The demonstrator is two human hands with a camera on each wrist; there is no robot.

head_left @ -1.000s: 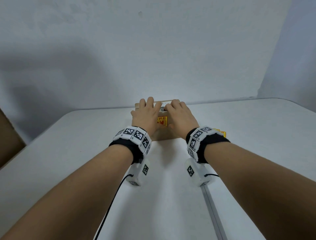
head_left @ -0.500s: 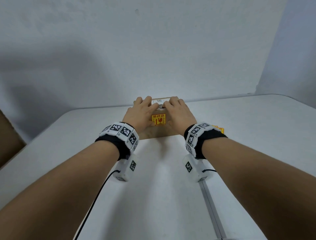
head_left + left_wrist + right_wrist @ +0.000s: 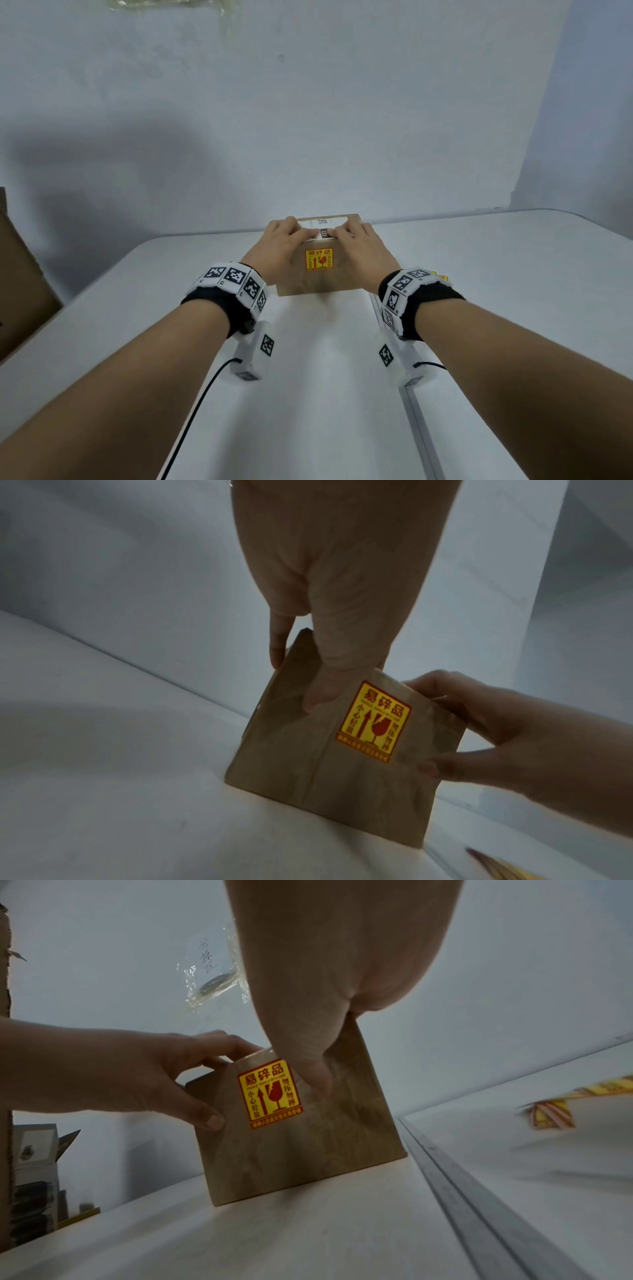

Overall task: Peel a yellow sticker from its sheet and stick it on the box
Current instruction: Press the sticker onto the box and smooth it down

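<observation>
Both hands have slid apart since a moment ago, baring the whole yellow sticker (image 3: pixel 319 260) on the box (image 3: pixel 317 284), which stands on the tabletop (image 3: pixel 308 394). The left hand (image 3: pixel 278 250) and right hand (image 3: pixel 363 253) each clasp the box, fingers over the top, thumbs pressing its front. Only the right wrist view shows the sticker sheet (image 3: pixel 561 1110) plainly, lying nearby.

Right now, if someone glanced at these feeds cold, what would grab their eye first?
The yellow sticker with red print, stuck on the near face of the brown box at the middle of the white table. Next, the left hand and right hand gripping the box from either side, fingers over its top edge. The sticker sheet lies on the table to the box's right.
</observation>
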